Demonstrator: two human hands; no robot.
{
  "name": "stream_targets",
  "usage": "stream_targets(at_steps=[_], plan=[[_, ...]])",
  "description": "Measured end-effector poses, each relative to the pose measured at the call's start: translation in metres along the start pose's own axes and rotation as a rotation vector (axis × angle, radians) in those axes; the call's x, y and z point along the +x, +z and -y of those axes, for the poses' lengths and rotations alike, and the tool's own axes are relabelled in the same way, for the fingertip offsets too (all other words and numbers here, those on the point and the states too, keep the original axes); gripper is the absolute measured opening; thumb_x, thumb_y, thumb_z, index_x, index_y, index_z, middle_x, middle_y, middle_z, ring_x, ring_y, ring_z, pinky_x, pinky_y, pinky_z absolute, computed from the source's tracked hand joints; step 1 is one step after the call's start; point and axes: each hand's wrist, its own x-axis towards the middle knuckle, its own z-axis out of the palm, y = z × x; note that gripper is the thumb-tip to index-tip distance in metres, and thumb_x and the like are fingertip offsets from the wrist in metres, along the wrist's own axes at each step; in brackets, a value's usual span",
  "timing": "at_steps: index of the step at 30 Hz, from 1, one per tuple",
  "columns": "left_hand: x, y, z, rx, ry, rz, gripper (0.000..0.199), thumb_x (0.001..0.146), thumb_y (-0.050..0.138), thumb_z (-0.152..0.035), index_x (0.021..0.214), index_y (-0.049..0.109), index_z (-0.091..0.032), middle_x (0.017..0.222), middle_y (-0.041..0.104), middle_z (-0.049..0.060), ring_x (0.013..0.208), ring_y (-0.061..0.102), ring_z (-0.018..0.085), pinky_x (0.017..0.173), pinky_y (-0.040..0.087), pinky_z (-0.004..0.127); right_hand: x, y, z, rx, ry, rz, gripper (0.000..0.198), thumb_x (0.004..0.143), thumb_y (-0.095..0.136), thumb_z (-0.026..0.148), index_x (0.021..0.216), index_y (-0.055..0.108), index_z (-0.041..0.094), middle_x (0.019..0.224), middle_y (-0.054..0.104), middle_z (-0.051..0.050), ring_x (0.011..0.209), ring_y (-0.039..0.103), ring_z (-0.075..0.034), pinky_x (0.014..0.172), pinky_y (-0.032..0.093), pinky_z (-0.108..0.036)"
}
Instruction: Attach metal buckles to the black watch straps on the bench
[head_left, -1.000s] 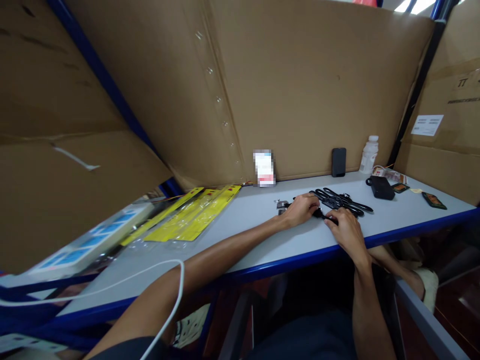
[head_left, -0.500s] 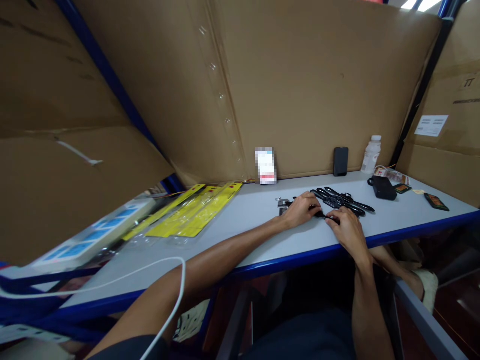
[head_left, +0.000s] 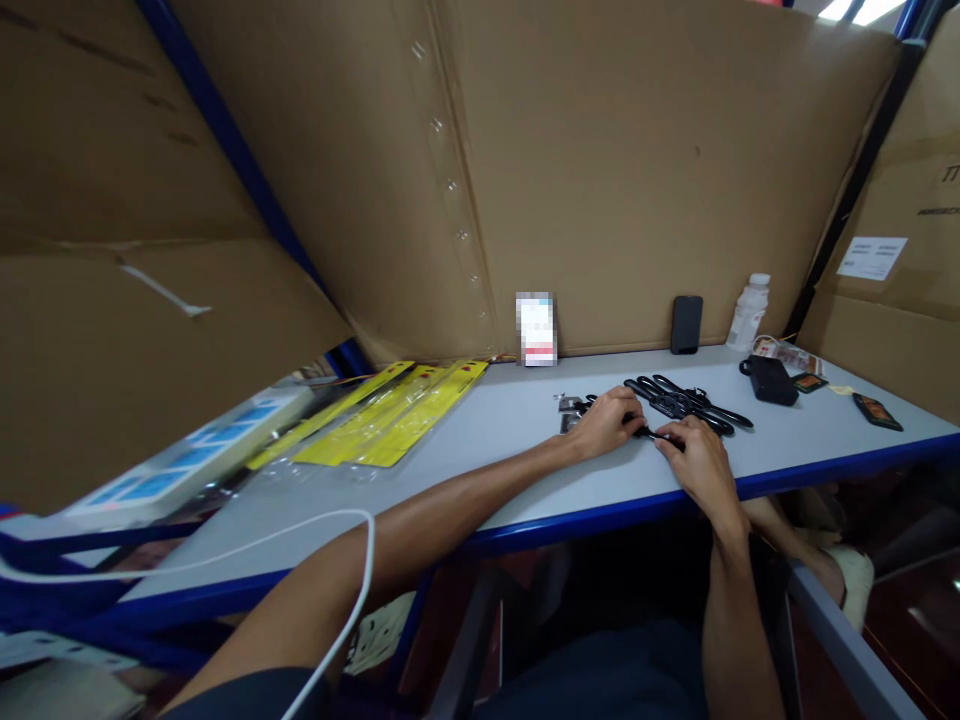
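Over the right half of the table, my left hand (head_left: 609, 420) is closed with its fingertips pinching a thin black cord (head_left: 646, 433). Close beside it, my right hand (head_left: 697, 458) grips the other end of the same cord, so a short stretch shows between the hands. The fingers hide most of the cord and whatever is at its ends. Just behind the hands lies a bundle of looped black cords (head_left: 679, 403). Small metal parts (head_left: 568, 408) sit to the left of my left hand, partly covered by it.
Yellow-backed clear packages (head_left: 409, 420) and a white box with blue patches (head_left: 195, 450) lie at the left. A blurred-out screen (head_left: 536, 330), a black phone-like device (head_left: 686, 325) and a bottle (head_left: 748, 312) stand along the cardboard wall. A black case (head_left: 772, 382) is at right. A white cable (head_left: 225, 550) crosses my left arm.
The view has shifted slightly. Both hands stay almost in place on the cord, with only a small movement of the fingers.
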Motion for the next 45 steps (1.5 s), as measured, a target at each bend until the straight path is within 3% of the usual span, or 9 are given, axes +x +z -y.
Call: stream_targets(at_steps=[3, 13, 19, 26, 32, 36, 39, 42, 45], plan=[[0.0003, -0.0002, 0.0013, -0.025, -0.038, -0.013, 0.030, 0.087, 0.058, -0.003, 0.109, 0.071, -0.019, 0.096, 0.068, 0.004, 0.094, 0.062, 0.020, 0.091, 0.052, 0.035, 0.0003, 0.0002, -0.0010, -0.007, -0.005, -0.001, 0.023, 0.097, 0.059, 0.026, 0.107, 0.079, 0.023, 0.106, 0.070, -0.008, 0.104, 0.062, -0.024, 0.092, 0.044, -0.034], [0.0017, 0.0014, 0.0018, 0.003, 0.031, -0.002, 0.022, 0.084, 0.058, -0.004, 0.086, 0.075, -0.018, 0.095, 0.069, 0.006, 0.099, 0.062, 0.022, 0.095, 0.051, 0.037, 0.0007, 0.0007, -0.0032, 0.010, -0.012, -0.016, 0.023, 0.096, 0.057, 0.028, 0.103, 0.079, 0.023, 0.104, 0.069, -0.008, 0.102, 0.062, -0.024, 0.091, 0.044, -0.035], [0.0011, -0.0004, 0.0014, -0.034, -0.043, -0.021, 0.039, 0.079, 0.051, 0.004, 0.105, 0.072, -0.016, 0.097, 0.070, 0.006, 0.096, 0.062, 0.021, 0.090, 0.053, 0.035, 0.0003, 0.0004, -0.0031, -0.005, -0.017, -0.019, 0.022, 0.095, 0.058, 0.027, 0.103, 0.079, 0.023, 0.104, 0.069, -0.007, 0.103, 0.062, -0.024, 0.091, 0.044, -0.034], [0.0009, 0.0000, -0.0009, 0.035, 0.001, -0.004, 0.014, 0.087, 0.060, -0.010, 0.085, 0.072, -0.017, 0.094, 0.066, 0.007, 0.097, 0.061, 0.023, 0.092, 0.052, 0.038, 0.0007, 0.0019, -0.0045, -0.001, -0.018, -0.021, 0.023, 0.096, 0.058, 0.028, 0.105, 0.078, 0.022, 0.104, 0.069, -0.007, 0.104, 0.062, -0.024, 0.092, 0.044, -0.035], [0.0021, -0.0018, -0.0005, -0.045, -0.002, 0.001, 0.031, 0.080, 0.052, 0.002, 0.097, 0.071, -0.017, 0.095, 0.070, 0.006, 0.098, 0.062, 0.021, 0.092, 0.053, 0.037, 0.0004, 0.0013, -0.0041, 0.011, -0.011, -0.022, 0.022, 0.095, 0.058, 0.027, 0.104, 0.078, 0.023, 0.105, 0.069, -0.007, 0.104, 0.062, -0.024, 0.093, 0.044, -0.035], [0.0017, -0.0020, -0.0025, -0.034, 0.062, 0.012, 0.019, 0.081, 0.057, -0.004, 0.080, 0.070, -0.018, 0.105, 0.068, 0.008, 0.107, 0.060, 0.024, 0.101, 0.050, 0.041, 0.0005, 0.0015, -0.0043, 0.006, -0.013, -0.026, 0.022, 0.095, 0.058, 0.027, 0.103, 0.078, 0.024, 0.104, 0.069, -0.007, 0.103, 0.062, -0.024, 0.091, 0.044, -0.034], [0.0009, -0.0014, -0.0030, -0.001, 0.003, -0.035, 0.010, 0.085, 0.063, -0.013, 0.090, 0.070, -0.018, 0.106, 0.065, 0.009, 0.106, 0.060, 0.024, 0.098, 0.051, 0.041, 0.0010, 0.0022, -0.0052, 0.004, -0.016, -0.024, 0.022, 0.095, 0.058, 0.028, 0.103, 0.078, 0.024, 0.104, 0.069, -0.007, 0.103, 0.062, -0.024, 0.091, 0.044, -0.034], [0.0015, -0.0009, -0.0004, -0.007, -0.051, -0.032, 0.022, 0.083, 0.058, -0.006, 0.099, 0.068, -0.017, 0.096, 0.067, 0.007, 0.098, 0.061, 0.023, 0.091, 0.052, 0.039, 0.0013, 0.0024, -0.0055, 0.006, -0.019, -0.021, 0.023, 0.096, 0.057, 0.028, 0.104, 0.078, 0.023, 0.105, 0.069, -0.007, 0.104, 0.062, -0.024, 0.092, 0.044, -0.034], [0.0031, -0.0018, 0.0019, -0.050, -0.045, -0.003, 0.036, 0.074, 0.048, 0.005, 0.092, 0.070, -0.017, 0.093, 0.070, 0.005, 0.099, 0.062, 0.022, 0.093, 0.052, 0.038, 0.0012, 0.0021, -0.0053, 0.005, -0.018, -0.015, 0.023, 0.096, 0.058, 0.027, 0.104, 0.078, 0.023, 0.105, 0.069, -0.008, 0.103, 0.061, -0.024, 0.092, 0.044, -0.035]])
